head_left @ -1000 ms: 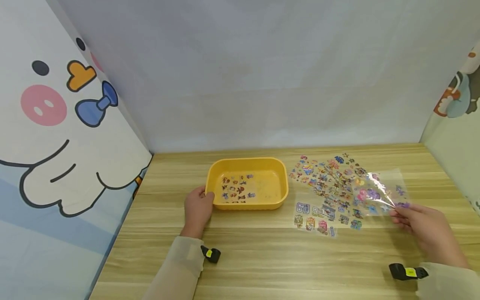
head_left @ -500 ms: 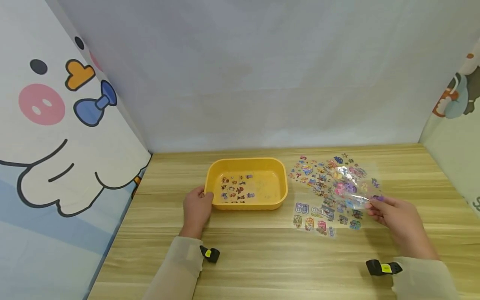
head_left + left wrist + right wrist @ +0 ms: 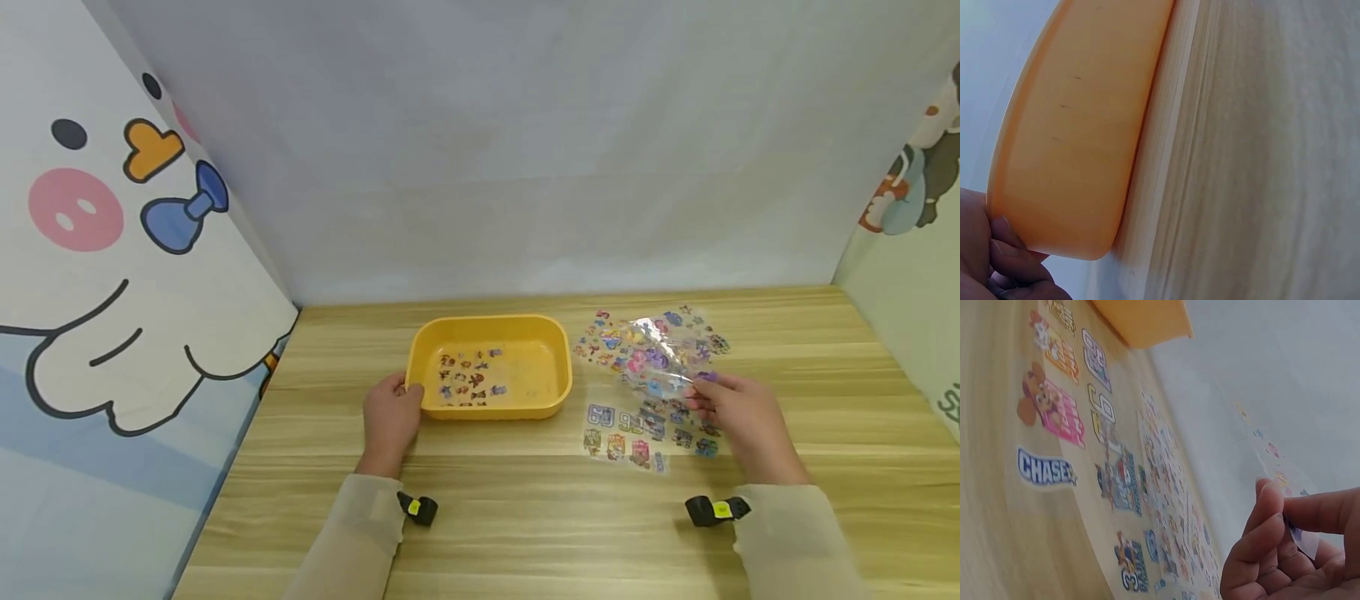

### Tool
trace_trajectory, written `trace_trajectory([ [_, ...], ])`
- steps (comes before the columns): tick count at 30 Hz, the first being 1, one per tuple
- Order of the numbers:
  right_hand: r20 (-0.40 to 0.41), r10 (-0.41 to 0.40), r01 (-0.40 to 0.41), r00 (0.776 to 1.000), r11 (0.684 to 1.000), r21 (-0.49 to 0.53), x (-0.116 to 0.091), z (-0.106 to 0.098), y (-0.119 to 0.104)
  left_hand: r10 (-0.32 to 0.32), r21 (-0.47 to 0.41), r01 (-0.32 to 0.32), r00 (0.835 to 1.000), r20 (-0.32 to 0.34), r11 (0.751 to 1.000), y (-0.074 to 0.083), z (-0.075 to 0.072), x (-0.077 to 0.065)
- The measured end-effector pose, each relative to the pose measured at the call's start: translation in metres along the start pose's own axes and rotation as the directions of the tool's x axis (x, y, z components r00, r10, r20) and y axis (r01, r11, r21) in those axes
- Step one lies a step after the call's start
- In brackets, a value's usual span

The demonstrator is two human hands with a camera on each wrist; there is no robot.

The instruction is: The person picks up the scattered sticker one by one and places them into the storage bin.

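Observation:
My left hand (image 3: 392,423) grips the near left corner of a yellow plastic tub (image 3: 564,367), its thumb over the rim. In the left wrist view the curled fingers (image 3: 1019,262) hold that same corner. A clear sticker sheet with small cartoon figures (image 3: 472,379) lies inside the tub. Between thumb and fingers my right hand (image 3: 742,425) pinches a clear sticker sheet (image 3: 652,358) by its near right corner, raised above the table. Beneath it several more printed clear sheets (image 3: 617,446) lie overlapping to the right of the tub. The right wrist view shows the pinching fingers (image 3: 1260,544) up close.
The wood-grain table (image 3: 525,517) ends at a pale cloth wall (image 3: 525,167) behind. A cartoon-printed panel (image 3: 135,333) stands on the left, another printed panel (image 3: 911,317) on the right. Both wrists wear a small black camera (image 3: 716,510).
My right hand has moved left with the pinched sticker sheet, which now hangs over the loose sheets nearer the tub. The left hand has kept its grip on the tub.

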State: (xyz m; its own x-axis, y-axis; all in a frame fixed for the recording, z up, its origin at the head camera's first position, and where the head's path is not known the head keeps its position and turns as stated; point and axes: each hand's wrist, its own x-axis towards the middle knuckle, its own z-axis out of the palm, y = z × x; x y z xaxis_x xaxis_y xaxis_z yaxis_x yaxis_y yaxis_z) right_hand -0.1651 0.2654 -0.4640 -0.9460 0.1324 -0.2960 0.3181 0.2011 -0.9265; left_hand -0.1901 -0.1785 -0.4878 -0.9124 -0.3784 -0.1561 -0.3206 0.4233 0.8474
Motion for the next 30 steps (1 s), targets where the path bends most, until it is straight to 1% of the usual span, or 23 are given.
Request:
trace_trajectory([
  [2, 0.006, 0.005, -0.005, 1.0, 1.0, -0.001, 0.001, 0.007, -0.002, -0.004, 0.0, 0.004, 1.0, 0.006, 1.0, 0.001, 0.0, 0.0],
  [4, 0.011, 0.005, -0.005, 1.0, 1.0, 0.022, 0.002, 0.015, -0.005, -0.01, -0.002, 0.01, 1.0, 0.01, 1.0, 0.001, -0.001, -0.001],
  [8, 0.041, -0.021, 0.018, 0.999, 0.996, 0.087, 0.007, 0.03, -0.012, -0.009, -0.001, 0.009, 1.0, 0.009, 1.0, 0.002, -0.001, -0.001],
  [14, 0.098, -0.059, 0.042, 0.993, 0.986, 0.163, 0.016, 0.044, -0.024, 0.023, -0.021, -0.023, 1.0, -0.01, 1.0, 0.0, 0.0, 0.0],
  [18, 0.145, -0.053, 0.014, 0.988, 0.966, 0.258, 0.017, 0.05, -0.03, 0.044, -0.031, -0.044, 0.999, -0.014, 0.999, -0.004, 0.002, 0.001],
  [21, 0.179, -0.044, -0.012, 0.983, 0.953, 0.303, 0.018, 0.056, -0.034, 0.038, -0.02, -0.039, 0.999, -0.011, 0.999, -0.005, 0.002, 0.002],
  [24, 0.196, -0.051, -0.007, 0.979, 0.959, 0.283, 0.019, 0.067, -0.036, 0.03, -0.018, -0.03, 1.0, -0.009, 0.999, -0.005, 0.001, 0.002],
  [30, 0.186, -0.041, -0.004, 0.982, 0.971, 0.238, 0.018, 0.091, -0.042, 0.03, -0.018, -0.031, 0.999, -0.013, 0.999, -0.004, 0.001, 0.002],
])
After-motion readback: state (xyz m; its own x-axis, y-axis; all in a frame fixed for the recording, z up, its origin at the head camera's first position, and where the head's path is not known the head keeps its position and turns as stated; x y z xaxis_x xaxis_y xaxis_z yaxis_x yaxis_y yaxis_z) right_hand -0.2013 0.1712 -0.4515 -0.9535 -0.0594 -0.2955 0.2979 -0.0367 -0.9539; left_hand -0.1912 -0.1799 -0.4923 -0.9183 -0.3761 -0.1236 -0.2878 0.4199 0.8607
